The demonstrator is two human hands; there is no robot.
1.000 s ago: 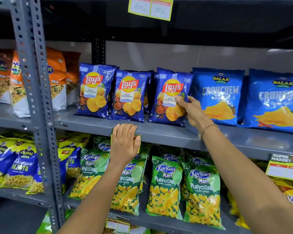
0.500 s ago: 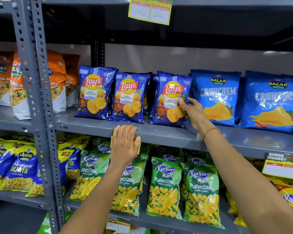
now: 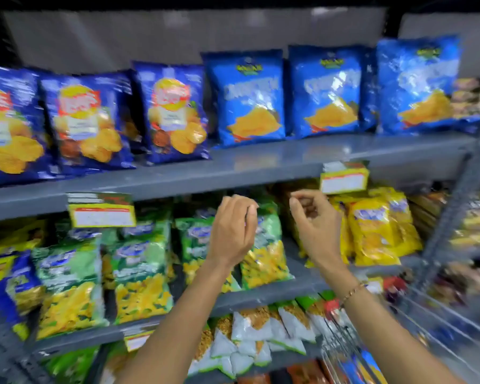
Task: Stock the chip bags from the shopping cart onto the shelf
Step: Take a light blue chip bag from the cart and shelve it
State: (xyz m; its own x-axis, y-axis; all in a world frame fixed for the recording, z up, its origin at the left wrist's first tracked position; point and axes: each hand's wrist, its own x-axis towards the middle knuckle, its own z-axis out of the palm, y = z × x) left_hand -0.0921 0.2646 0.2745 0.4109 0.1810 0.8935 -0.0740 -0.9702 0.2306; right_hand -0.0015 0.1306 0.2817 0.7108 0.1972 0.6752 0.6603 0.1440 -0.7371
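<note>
left hand [image 3: 233, 228] | empty, fingers loosely curled | right hand [image 3: 316, 223] at 3 o'clock | empty, fingers curled | chip bags [image 3: 175, 115] seen at 11 o'clock on shelf [image 3: 261, 164]

Three dark blue chip bags [image 3: 175, 117] are counted on the upper shelf [image 3: 261, 164], the leftmost cut by the frame edge. Beside them, three light blue chip bags [image 3: 247, 98] are seen in the front row (edges of others are glimpsed behind, too blurred to be counted). Two price tags [image 3: 101, 210] are counted on that shelf's front lip, and a third is made out on a lower lip. Below, about four green bags [image 3: 139, 273] are made out, the blur allowing no firmer count. Two yellow bags [image 3: 372, 231] are distinguished at the right. Two hands [image 3: 233, 231] are seen, and one bracelet [image 3: 351, 293].
</note>
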